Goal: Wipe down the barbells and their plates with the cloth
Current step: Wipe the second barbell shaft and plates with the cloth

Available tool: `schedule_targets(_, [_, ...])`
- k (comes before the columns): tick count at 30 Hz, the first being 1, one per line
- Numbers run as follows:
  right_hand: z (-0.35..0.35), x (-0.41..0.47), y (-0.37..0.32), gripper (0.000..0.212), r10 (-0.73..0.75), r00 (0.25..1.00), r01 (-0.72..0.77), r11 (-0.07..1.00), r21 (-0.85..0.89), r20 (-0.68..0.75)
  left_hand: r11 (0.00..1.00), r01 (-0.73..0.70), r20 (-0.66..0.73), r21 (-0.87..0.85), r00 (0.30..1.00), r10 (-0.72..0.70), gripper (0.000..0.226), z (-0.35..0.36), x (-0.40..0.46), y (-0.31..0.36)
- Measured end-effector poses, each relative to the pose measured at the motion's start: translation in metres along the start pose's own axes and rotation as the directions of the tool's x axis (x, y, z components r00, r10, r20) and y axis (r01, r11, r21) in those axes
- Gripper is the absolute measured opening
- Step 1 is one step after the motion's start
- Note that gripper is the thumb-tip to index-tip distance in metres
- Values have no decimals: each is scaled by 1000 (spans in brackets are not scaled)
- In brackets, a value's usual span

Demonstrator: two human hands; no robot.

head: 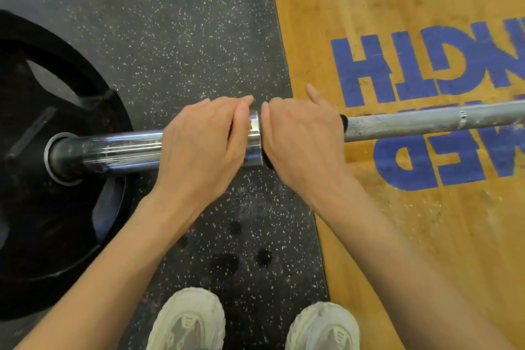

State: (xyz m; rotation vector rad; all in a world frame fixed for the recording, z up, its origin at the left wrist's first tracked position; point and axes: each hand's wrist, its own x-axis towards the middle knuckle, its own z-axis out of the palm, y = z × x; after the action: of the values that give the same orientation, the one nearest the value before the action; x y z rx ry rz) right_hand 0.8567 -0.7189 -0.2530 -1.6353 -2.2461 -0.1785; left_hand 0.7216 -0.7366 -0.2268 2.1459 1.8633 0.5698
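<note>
Pale, dusty fabric covers the two shoes (187, 321) at the near edge, standing on black speckled rubber flooring (176, 37). Bare forearms run up from there to both hands, which meet on the barbell (426, 123).

Left hand (199, 145): fingers curled over the top of the chrome sleeve (113, 150), grasping it just left of the collar (254, 138). Fingertips go over the far side of the sleeve and are hidden. Thumb lies along the index finger, touching the collar's edge.

Right hand (301, 139): fingers wrapped over the shaft directly right of the collar, grasping a dark cloth (343, 122) against the bar. Only small parts of the cloth show: a black edge past the knuckles on the shaft side and a dark strip under the hand beside the collar. One finger is lifted and points away over the wood.

The two hands are close together, separated only by the collar.

Left of the left fingers, the sleeve runs into the hub of a black plate (42, 165), which stands on the rubber floor. Right of the right fingers, the grey knurled shaft extends out of view over a wooden platform (369, 8). Beyond the fingers, blue block lettering (420, 71) is painted on the wood, reading upside down from this view.
</note>
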Motion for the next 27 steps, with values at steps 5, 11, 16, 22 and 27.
schedule_targets(5, [-8, -20, 27, 41, -4, 994, 12, 998, 67, -108, 997, 43, 19, 71, 999, -45, 44, 4, -13, 3])
schedule_targets(11, [-12, -30, -5, 40, 35, 995, -30, 998, 60, -91, 999, -42, -111, 25, 993, 44, 42, 8, -40, 9])
schedule_targets(16, [-27, -51, 22, 40, 94, 995, -93, 995, 36, -19, 994, -98, -91, 45, 991, 101, 41, 11, -64, 12])
schedule_targets(22, [-35, -82, 7, 41, -36, 998, 31, 994, 104, 52, 987, -150, -39, 54, 988, 152, 44, 11, -92, 14])
schedule_targets(27, [-40, -86, -10, 40, 104, 990, -109, 993, 41, 95, 981, -185, -43, 54, 981, 188, 45, 14, -106, 15])
